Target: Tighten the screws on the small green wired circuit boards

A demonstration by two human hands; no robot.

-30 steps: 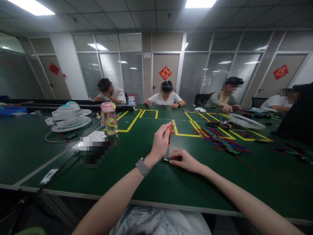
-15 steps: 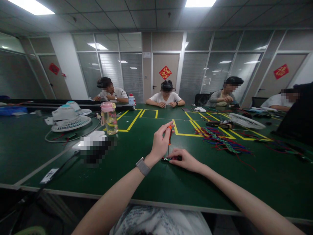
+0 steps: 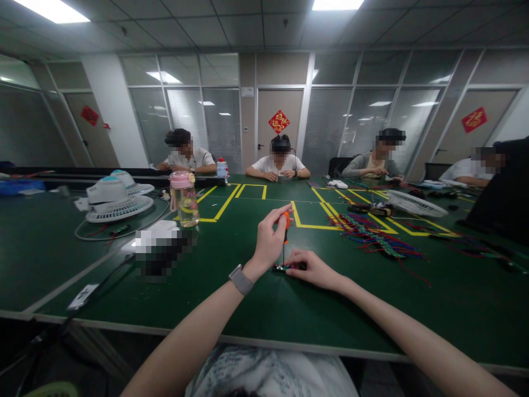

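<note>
My left hand (image 3: 270, 237) is closed around the orange and black handle of a screwdriver (image 3: 286, 234), held upright. Its thin shaft points down and the tip meets a small circuit board (image 3: 280, 268) lying on the green table (image 3: 314, 325). From the right, my right hand (image 3: 312, 269) pinches the board's near right edge, the fingers bent and low over the tabletop. The part of the board under those fingertips is hidden, and its details are too small to make out.
Left stand white fans (image 3: 119, 204) and a pink-lidded bottle (image 3: 184, 201). A row of circuit boards with red and blue wires (image 3: 376, 237) lies right, near a round white grille (image 3: 417, 204). Yellow tape (image 3: 318, 226) marks the table. Several people sit across it.
My hands, the screwdriver and the board keep almost the same place. Across the table at the right, a seated person has lowered their hands and turned their head slightly.
</note>
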